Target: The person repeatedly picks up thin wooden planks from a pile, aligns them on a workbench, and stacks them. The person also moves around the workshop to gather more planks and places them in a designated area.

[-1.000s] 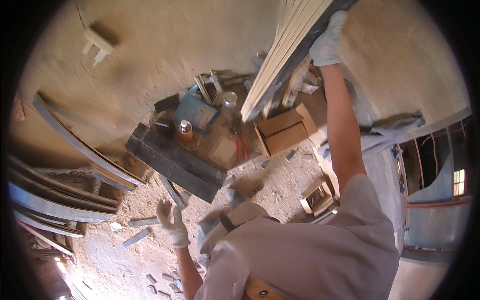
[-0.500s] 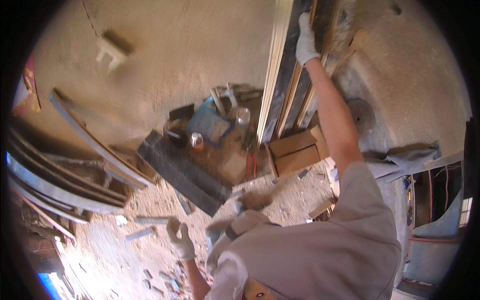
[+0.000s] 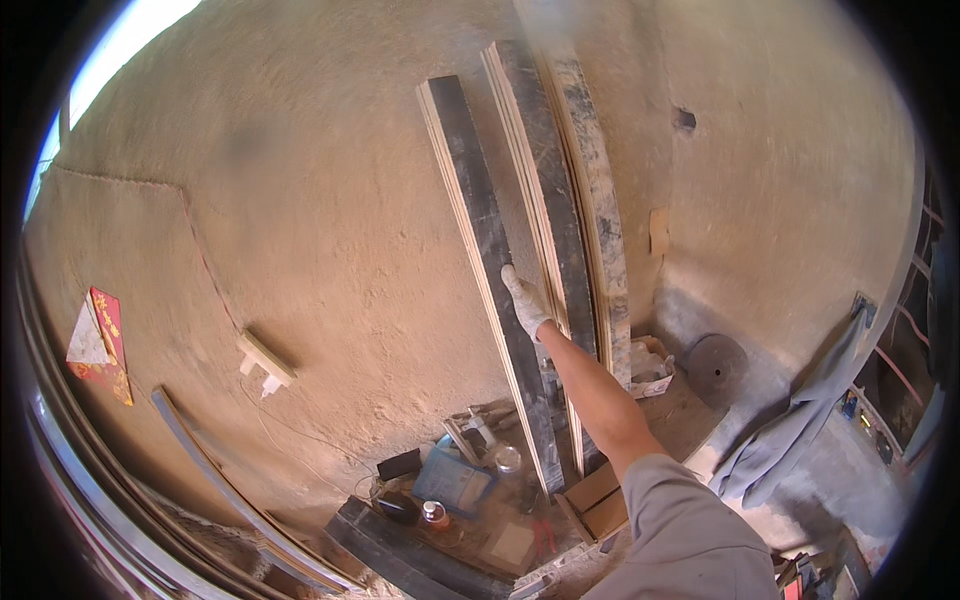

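Observation:
My right hand (image 3: 524,303), in a white work glove, is closed on the right edge of a tall stack of black-faced plywood strips (image 3: 478,195). That stack stands leaning at the wall, its pale layered edges facing left. Just right of it rises a second stack of black-faced plywood strips (image 3: 537,140), and beyond that a board with a mottled grey face (image 3: 603,200). The fingertips curl behind the strips and are partly hidden. My left hand is out of the picture.
An opened cardboard box (image 3: 598,503) lies by the strips' feet. Left of it are a bottle with orange liquid (image 3: 436,515), a blue plastic case (image 3: 455,480) and a clear jar (image 3: 508,460). Long metal profiles (image 3: 75,480) run along the left. Grey cloth (image 3: 800,430) hangs right.
My view has swung up toward the wall. The left strip stack now stands apart from the others, its top farther left, with my right hand on it. My left hand has left view.

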A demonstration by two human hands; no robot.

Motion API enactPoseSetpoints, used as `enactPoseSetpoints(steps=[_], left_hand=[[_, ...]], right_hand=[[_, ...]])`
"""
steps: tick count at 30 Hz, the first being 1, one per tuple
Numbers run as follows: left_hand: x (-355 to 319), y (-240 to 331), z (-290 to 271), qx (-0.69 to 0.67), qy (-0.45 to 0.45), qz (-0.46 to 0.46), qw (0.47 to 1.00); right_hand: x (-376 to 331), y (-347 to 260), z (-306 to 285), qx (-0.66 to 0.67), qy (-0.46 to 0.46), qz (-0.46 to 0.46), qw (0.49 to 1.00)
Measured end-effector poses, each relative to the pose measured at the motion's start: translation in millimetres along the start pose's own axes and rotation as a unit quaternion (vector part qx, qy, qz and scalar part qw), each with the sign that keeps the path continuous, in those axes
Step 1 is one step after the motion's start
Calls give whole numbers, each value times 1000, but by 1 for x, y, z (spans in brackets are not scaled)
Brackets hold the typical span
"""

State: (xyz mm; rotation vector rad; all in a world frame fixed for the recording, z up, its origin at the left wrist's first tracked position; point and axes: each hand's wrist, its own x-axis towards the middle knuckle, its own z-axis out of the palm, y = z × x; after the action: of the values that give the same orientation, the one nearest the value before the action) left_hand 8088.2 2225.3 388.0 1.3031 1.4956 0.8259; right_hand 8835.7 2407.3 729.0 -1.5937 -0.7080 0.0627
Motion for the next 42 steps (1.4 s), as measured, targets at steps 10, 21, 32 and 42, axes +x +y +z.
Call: enactPoseSetpoints(steps=[10, 21, 32, 42], left_hand=[[-9, -54, -29, 63, 18, -40, 997], [-1, -69, -32, 44, -87, -81, 992], [-313, -433, -316, 317, 80, -210, 921], [-530, -590, -593, -69, 387, -463, 794]], right_hand=[[-3, 6, -2, -105, 48, -14, 993], [-238, -42, 2, -349, 246, -299, 853], [-841, 27, 109, -158, -391, -87, 902], [-1278, 80, 189, -500, -730, -139, 445]])
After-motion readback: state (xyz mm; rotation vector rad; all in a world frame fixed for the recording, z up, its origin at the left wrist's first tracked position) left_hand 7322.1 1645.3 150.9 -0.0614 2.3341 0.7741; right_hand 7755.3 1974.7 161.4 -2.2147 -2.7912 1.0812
